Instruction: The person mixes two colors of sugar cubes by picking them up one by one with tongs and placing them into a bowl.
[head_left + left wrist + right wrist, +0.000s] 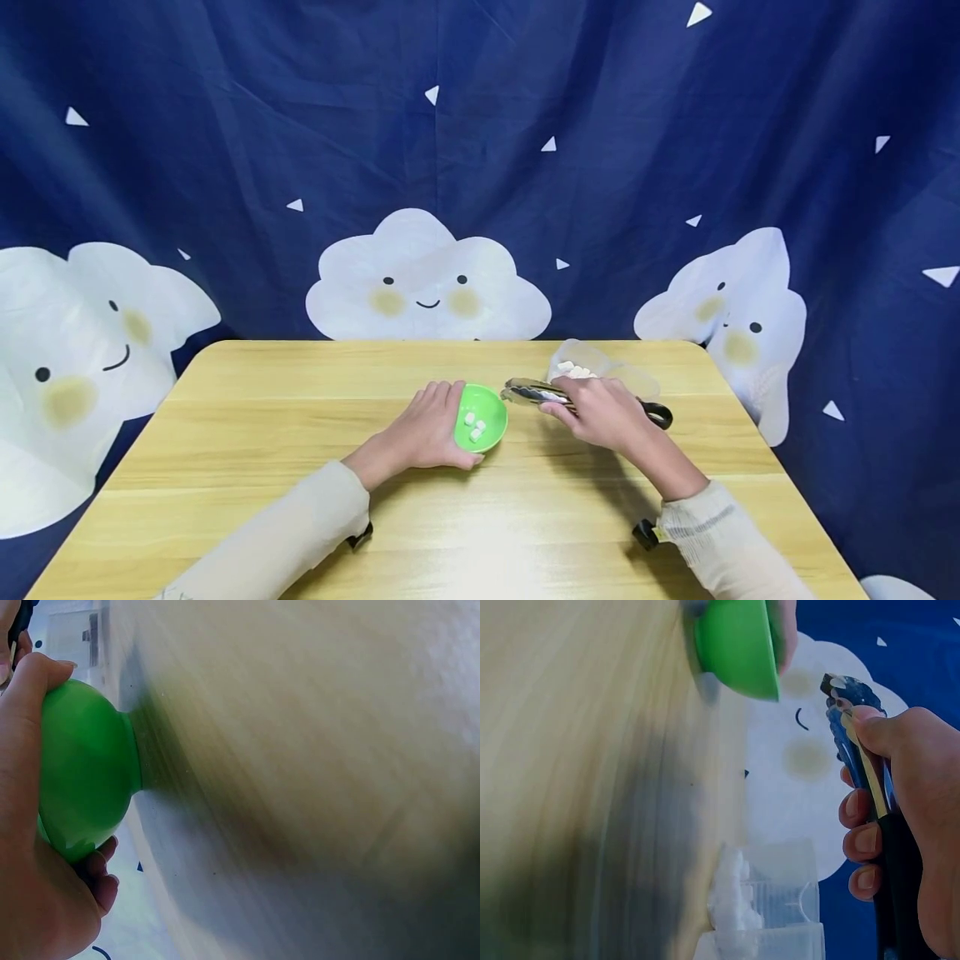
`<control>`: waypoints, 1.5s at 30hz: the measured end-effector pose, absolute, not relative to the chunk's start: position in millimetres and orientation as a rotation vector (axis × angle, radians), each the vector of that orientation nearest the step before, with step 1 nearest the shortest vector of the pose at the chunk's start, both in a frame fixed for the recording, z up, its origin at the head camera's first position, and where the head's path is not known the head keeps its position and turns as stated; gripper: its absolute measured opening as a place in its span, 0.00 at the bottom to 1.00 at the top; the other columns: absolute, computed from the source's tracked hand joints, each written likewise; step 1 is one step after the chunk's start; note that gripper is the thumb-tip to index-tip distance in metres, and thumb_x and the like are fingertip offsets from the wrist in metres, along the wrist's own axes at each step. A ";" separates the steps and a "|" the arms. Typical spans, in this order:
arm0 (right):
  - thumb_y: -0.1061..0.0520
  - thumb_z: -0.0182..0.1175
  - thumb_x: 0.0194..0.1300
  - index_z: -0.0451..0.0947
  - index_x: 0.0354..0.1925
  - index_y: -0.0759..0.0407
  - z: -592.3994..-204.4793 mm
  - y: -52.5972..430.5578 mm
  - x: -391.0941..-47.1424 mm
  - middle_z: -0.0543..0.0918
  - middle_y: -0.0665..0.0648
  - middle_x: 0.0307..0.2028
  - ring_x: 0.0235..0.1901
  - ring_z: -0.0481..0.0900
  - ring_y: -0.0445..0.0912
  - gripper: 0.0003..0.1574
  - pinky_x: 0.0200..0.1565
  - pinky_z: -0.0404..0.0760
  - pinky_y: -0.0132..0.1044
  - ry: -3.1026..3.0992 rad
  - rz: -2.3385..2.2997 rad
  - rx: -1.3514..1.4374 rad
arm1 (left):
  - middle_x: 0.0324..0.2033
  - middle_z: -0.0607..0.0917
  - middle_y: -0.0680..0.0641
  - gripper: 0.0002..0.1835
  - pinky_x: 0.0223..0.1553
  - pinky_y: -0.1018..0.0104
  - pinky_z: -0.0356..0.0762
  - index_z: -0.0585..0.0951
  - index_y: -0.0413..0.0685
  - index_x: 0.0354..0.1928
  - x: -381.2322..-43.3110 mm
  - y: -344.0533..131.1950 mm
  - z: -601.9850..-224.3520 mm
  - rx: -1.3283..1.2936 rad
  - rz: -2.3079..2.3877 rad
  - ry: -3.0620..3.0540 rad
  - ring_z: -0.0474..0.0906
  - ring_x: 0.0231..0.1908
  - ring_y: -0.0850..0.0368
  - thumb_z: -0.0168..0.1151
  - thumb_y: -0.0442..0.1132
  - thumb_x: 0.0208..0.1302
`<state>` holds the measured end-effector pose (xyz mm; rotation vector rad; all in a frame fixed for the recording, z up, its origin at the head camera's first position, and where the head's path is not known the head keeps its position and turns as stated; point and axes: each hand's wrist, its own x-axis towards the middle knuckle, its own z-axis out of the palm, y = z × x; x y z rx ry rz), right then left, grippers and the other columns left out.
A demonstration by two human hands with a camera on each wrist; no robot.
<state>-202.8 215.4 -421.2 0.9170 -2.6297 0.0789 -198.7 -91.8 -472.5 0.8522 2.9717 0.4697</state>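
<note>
Step probably in hand: moving cubes (476, 434) from box (573, 349) to bowl (492, 407) with tongs (534, 392). A few are already lying in the bowl; more are sitting in the box, beyond and right of the bowl. Next move likely calls for releasing over the bowl, if the tips are pinching a cube; cannot tell. Left hand (429, 427) is cupping the bowl's left side on the worktop (300, 417), fingers wrapping it, thumb nearest. Right hand (603, 410) is grasping the tongs, pointing them leftward, tips hovering by the bowl's right rim.
</note>
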 end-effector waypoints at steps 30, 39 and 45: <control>0.37 0.63 0.69 0.82 0.44 0.53 -424.8 199.5 -198.8 0.83 0.48 0.24 0.19 0.78 0.43 0.22 0.18 0.68 0.37 -2.655 0.039 1.050 | 0.50 0.74 0.44 0.65 0.49 0.61 0.69 0.62 0.39 0.74 -198.7 -92.3 -473.7 0.847 0.473 2.973 0.66 0.48 0.52 0.71 0.74 0.40; 0.35 0.63 0.69 0.82 0.43 0.49 -423.7 195.7 -199.3 0.81 0.46 0.23 0.19 0.77 0.42 0.21 0.17 0.62 0.34 -2.650 0.015 1.058 | 0.49 0.75 0.45 0.65 0.48 0.61 0.69 0.62 0.39 0.73 -197.1 -91.2 -473.6 0.846 0.477 2.968 0.67 0.47 0.53 0.71 0.73 0.40; 0.34 0.61 0.71 0.84 0.47 0.51 -421.9 193.7 -201.7 0.83 0.47 0.24 0.19 0.78 0.43 0.23 0.16 0.62 0.35 -2.646 -0.028 1.075 | 0.49 0.75 0.44 0.65 0.47 0.62 0.68 0.62 0.37 0.73 -197.9 -90.4 -473.1 0.857 0.469 2.977 0.66 0.46 0.53 0.71 0.73 0.40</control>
